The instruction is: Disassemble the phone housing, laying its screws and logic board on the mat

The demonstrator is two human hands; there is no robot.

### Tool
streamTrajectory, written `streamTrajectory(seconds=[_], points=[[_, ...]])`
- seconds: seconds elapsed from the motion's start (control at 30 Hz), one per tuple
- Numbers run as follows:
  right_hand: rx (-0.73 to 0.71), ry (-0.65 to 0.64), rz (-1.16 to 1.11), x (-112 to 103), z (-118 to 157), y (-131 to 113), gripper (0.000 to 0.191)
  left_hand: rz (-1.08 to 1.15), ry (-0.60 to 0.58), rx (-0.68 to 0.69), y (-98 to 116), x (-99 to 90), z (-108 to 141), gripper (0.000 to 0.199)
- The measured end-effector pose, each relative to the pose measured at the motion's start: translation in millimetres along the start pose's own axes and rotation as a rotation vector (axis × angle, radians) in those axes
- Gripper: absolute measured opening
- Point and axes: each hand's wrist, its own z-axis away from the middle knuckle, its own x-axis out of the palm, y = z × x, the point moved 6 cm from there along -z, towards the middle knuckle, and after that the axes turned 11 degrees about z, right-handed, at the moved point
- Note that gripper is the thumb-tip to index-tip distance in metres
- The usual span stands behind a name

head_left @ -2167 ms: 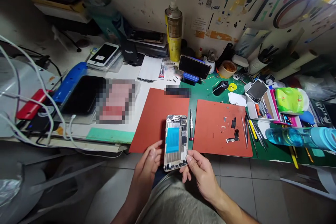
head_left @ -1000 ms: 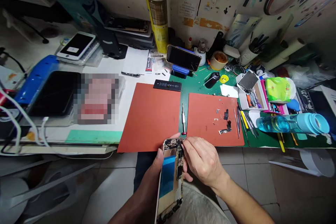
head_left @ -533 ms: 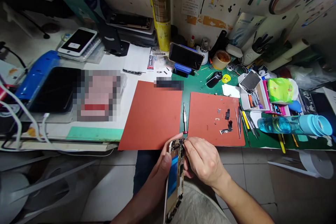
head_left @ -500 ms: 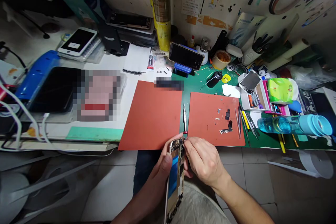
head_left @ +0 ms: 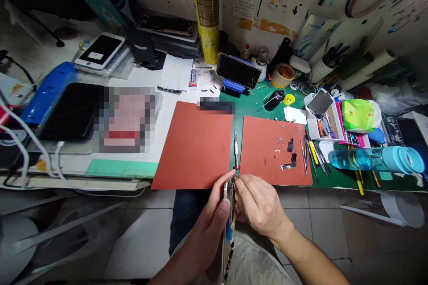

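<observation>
An opened phone housing (head_left: 228,240) stands on edge over my lap, its inner side with circuit parts and a blue strip facing right. My left hand (head_left: 214,213) grips it from the left, thumb on the near face and fingers behind the rim. At the housing's upper right edge my right hand (head_left: 259,202) is closed, fingertips pinched against it; whatever they hold is hidden. Just beyond the fingers a screwdriver (head_left: 236,149) with a red end lies between two mats. Small phone parts (head_left: 290,158) are scattered on the right mat (head_left: 257,142).
To the left is a bare orange mat (head_left: 194,147). A blue water bottle (head_left: 374,159), tweezers and picks (head_left: 314,151) lie at right. A phone on a stand (head_left: 238,71) and a spray can (head_left: 206,18) are at the back. White cables (head_left: 30,142) hang over the left edge.
My left hand has turned the phone housing more edge-on and shifted it slightly right. My right hand stays pinched at its upper edge, almost unmoved.
</observation>
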Motion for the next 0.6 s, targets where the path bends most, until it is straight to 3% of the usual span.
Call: streamTrajectory(seconds=[0.27, 0.6], points=[[-0.030, 0.001, -0.013, -4.0, 5.2, 0.2, 0.032, -0.080, -0.038, 0.034, -2.3, 7.1, 0.5, 0.061], [-0.110, 0.049, 0.039, 0.3, 14.5, -0.5, 0.029, -0.225, -0.109, 0.084, 15.9, 19.0, 4.6, 0.071]])
